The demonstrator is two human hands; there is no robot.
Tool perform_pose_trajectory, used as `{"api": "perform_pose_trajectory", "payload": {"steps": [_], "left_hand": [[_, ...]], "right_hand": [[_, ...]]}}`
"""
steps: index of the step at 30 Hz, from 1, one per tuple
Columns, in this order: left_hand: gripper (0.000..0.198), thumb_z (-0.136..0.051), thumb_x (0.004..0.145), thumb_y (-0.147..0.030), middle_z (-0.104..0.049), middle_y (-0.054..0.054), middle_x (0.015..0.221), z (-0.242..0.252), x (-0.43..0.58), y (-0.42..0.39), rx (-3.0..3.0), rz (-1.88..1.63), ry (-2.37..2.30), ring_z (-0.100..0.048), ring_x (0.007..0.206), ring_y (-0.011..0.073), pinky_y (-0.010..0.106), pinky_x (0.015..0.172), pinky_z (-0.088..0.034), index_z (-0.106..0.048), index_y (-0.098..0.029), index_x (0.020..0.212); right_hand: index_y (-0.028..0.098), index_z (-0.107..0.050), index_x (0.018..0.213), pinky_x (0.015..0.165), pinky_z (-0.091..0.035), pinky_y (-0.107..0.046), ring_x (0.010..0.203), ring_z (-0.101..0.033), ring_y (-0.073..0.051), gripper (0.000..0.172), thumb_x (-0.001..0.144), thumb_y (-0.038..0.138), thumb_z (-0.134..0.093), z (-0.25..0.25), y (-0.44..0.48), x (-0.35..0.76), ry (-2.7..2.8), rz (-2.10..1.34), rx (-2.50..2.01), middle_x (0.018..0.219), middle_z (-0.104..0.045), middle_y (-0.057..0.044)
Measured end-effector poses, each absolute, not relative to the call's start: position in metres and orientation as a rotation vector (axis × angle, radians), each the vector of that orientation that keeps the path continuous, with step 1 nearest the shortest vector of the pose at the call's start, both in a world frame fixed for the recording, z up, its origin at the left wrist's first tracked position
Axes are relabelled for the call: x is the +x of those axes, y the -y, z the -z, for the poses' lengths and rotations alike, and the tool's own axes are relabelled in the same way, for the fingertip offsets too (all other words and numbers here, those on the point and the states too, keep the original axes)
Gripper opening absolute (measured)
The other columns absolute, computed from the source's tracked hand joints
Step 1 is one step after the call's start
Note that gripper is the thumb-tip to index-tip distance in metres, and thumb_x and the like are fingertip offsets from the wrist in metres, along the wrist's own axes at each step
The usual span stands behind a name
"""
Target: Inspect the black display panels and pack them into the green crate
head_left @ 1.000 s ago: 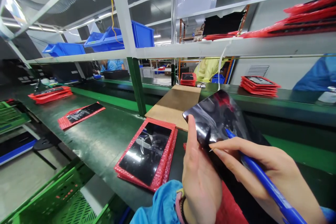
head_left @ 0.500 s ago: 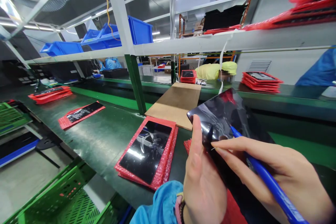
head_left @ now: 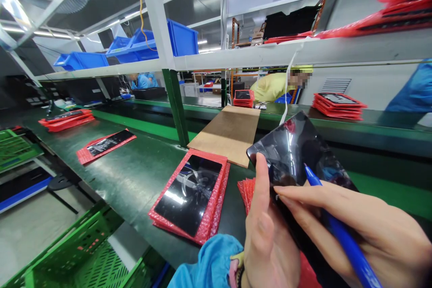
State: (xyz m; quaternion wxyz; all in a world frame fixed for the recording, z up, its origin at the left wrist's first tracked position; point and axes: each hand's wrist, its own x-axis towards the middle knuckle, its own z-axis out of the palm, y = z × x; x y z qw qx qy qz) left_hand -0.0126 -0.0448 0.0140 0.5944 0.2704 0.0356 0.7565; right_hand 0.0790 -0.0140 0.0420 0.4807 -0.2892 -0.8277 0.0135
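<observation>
My left hand [head_left: 270, 238] supports a glossy black screen panel [head_left: 292, 144] from below, its thumb along the near edge. The panel is held tilted above the bench. In my right hand [head_left: 364, 216] a blue pen [head_left: 351, 247] lies between the fingers, its tip pointing up over the glass. The thumb and index finger of that hand also pinch at the panel's near edge, where a tiny pale bit shows, too small to name. To the left, another black panel [head_left: 189, 193] lies on red bubble-wrap sleeves [head_left: 216, 216].
A brown board [head_left: 229, 130] lies behind the panels. More red sleeves [head_left: 247, 191] sit beside my left hand. A green post [head_left: 175, 108] rises from the bench [head_left: 124, 180]. Green crates [head_left: 74, 252] stand below at left. A person in yellow [head_left: 270, 87] works opposite.
Both my hands and the panel have shifted slightly right in view, with the fingers still at the panel's edge. The person in yellow has raised their head and moved it right.
</observation>
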Motion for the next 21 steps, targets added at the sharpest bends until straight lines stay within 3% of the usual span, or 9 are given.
{"api": "perform_pose_trajectory", "payload": {"steps": [15, 18, 21], "left_hand": [[0.045, -0.047, 0.088, -0.040, -0.053, -0.005, 0.136, -0.011, -0.011, 0.045, 0.661, -1.721, -0.007, -0.036, 0.135, 0.0190, 0.033, 0.114, -0.024, -0.047, -0.036, 0.133], [0.049, -0.048, 0.088, -0.039, -0.052, -0.005, 0.137, -0.011, -0.012, 0.044, 0.661, -1.685, 0.001, -0.038, 0.134, 0.0176, 0.031, 0.115, -0.020, -0.041, -0.036, 0.137], [0.064, -0.051, 0.087, -0.041, -0.052, -0.002, 0.138, -0.012, -0.011, 0.044, 0.638, -1.646, -0.010, -0.040, 0.133, 0.0177, 0.031, 0.115, -0.021, -0.024, -0.034, 0.145]], "right_hand": [[0.026, -0.068, 0.101, 0.066, -0.048, -0.025, 0.067, -0.065, -0.013, 0.018, 0.086, 0.022, -0.059, -0.028, 0.016, 0.082, 2.017, 0.070, -0.771, 0.084, -0.073, 0.001], [0.027, -0.064, 0.096, 0.058, -0.048, -0.020, 0.055, -0.062, -0.009, 0.014, 0.084, 0.019, -0.060, -0.037, 0.015, 0.078, 2.020, -0.023, -0.807, 0.077, -0.070, 0.004], [0.028, -0.062, 0.085, 0.050, -0.048, -0.016, 0.034, -0.048, -0.005, 0.003, 0.086, 0.026, -0.059, -0.049, 0.014, 0.075, 2.034, -0.135, -0.877, 0.054, -0.058, 0.009]]}}
